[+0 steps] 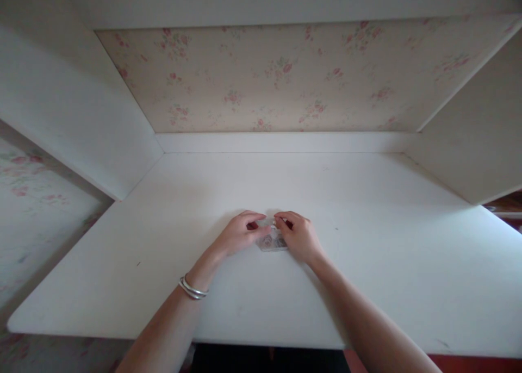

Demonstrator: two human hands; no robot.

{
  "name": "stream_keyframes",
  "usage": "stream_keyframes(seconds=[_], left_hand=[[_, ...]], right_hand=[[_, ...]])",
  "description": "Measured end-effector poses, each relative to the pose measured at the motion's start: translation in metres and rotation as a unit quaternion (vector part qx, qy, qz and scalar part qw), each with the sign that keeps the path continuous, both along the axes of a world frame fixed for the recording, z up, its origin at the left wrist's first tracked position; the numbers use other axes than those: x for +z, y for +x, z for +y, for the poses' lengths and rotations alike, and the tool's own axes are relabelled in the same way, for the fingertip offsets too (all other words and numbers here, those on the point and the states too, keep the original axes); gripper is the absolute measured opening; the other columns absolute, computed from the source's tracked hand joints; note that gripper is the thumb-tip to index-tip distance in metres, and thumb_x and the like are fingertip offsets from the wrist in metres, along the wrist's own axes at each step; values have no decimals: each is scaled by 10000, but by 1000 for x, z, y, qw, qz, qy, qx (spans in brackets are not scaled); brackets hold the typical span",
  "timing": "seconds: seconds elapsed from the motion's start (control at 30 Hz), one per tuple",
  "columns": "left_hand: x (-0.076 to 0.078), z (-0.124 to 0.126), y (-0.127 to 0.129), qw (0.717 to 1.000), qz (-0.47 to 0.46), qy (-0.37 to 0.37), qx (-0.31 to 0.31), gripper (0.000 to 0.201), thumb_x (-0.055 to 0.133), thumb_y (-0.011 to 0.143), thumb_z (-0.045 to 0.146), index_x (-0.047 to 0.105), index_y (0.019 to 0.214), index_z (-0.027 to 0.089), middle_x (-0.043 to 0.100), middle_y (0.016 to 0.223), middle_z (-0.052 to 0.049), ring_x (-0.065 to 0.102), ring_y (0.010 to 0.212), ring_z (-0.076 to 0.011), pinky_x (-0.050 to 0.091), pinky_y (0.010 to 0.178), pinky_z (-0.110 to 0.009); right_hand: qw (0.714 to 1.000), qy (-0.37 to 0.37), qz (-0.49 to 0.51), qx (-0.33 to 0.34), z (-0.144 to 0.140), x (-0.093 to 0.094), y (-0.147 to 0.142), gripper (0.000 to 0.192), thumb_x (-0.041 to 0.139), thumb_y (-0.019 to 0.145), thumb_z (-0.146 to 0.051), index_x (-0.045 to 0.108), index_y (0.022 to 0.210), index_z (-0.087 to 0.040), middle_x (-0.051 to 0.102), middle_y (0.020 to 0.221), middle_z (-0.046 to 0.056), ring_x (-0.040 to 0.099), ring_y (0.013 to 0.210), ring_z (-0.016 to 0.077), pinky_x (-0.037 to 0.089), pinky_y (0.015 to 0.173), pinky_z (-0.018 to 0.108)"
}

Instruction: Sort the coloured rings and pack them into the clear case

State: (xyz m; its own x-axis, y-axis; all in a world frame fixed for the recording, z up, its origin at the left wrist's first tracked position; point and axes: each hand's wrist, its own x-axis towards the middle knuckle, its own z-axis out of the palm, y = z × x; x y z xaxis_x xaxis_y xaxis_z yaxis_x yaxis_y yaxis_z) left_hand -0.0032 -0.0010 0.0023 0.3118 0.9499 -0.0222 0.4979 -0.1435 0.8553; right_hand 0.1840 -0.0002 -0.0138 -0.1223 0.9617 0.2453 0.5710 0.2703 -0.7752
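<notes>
A small, see-through plastic packet (272, 242) with greyish round shapes on or in it lies on the white desk, below my fingertips. From its left side, my left hand (244, 231) curves its thumb and fingers around the packet's upper edge, with a small gap between the tips. On the other side, my right hand (298, 234) pinches thumb and forefinger together at the packet's upper right. Something small and whitish shows at those fingertips, too small to name. The right hand partly covers the packet.
The white desk top (163, 242) spreads around both hands, with a low ledge (285, 142) at the back. White side panels (98, 117) stand left and right, and flowered wallpaper (261, 79) covers the back. A dark speck (138, 263) lies at left.
</notes>
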Motion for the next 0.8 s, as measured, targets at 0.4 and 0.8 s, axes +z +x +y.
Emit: stream_keyframes(seconds=[0.4,0.8], left_hand=[[-5,-3,1,998,-1,19,-56,656,765,638,427,586,1232,216,521,1258,-98,578,934,-182,516,826,-314],[1,-7,-4,991,28,40,-123,796,820,554,336,524,1286,243,487,1319,-81,484,1172,-257,401,1021,-399]], right_hand=[[999,42,-17,21,-3,1,1,238,435,882,-221,668,924,-218,677,948,42,615,847,156,463,767,274],[998,35,-24,-43,-7,3,0,271,420,917,-384,630,1000,-234,613,1046,43,604,713,137,486,678,278]])
